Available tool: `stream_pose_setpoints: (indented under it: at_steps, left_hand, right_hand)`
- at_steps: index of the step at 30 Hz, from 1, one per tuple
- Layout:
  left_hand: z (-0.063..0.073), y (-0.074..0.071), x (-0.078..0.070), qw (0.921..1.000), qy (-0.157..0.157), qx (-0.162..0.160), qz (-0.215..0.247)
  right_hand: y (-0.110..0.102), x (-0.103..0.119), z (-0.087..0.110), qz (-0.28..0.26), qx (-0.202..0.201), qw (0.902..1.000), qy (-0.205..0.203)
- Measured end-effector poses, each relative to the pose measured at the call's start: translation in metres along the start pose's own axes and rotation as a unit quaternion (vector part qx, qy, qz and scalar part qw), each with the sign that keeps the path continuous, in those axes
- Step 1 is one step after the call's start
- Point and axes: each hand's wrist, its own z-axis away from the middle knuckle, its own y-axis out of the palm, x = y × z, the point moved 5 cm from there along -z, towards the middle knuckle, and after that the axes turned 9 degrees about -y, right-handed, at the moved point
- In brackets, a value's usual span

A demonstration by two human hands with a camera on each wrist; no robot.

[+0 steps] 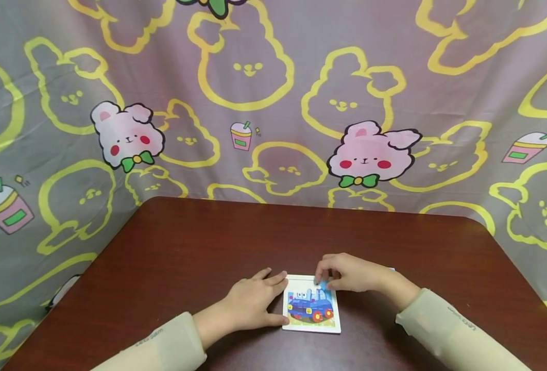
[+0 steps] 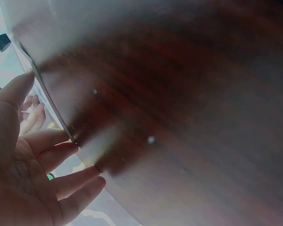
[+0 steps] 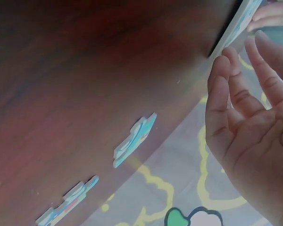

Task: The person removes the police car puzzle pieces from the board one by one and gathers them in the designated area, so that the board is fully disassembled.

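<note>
A framed jigsaw puzzle (image 1: 309,309) with a blue cartoon vehicle lies flat on the table. My left hand (image 1: 254,303) rests at its left side, the spread fingers and thumb touching the frame's edge. In the left wrist view, the left hand (image 2: 30,174) shows its fingertips along that edge. Over the upper right corner, my right hand (image 1: 347,272) bends its fingers and pinches a light-blue puzzle piece (image 1: 324,285) between thumb and index finger, against the picture. In the right wrist view, the right hand (image 3: 254,122) hides this piece.
Two loose puzzle pieces, one nearer (image 3: 68,205) and one farther (image 3: 135,140), lie on the brown table (image 1: 199,242) in the right wrist view. A corner of one (image 1: 391,269) peeks out behind the right wrist. A patterned curtain (image 1: 273,103) surrounds the table's far side.
</note>
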Motion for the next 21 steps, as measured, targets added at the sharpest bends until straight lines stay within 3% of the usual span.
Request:
stream_pose_setpoints:
  at_steps: [21]
  left_hand:
    - [-0.0004, -0.0001, -0.0002, 1.0000, -0.005, 0.002, 0.006]
  right_hand:
    - [0.0106, 0.0016, -0.0021, 0.006, 0.030, 0.9994, 0.018]
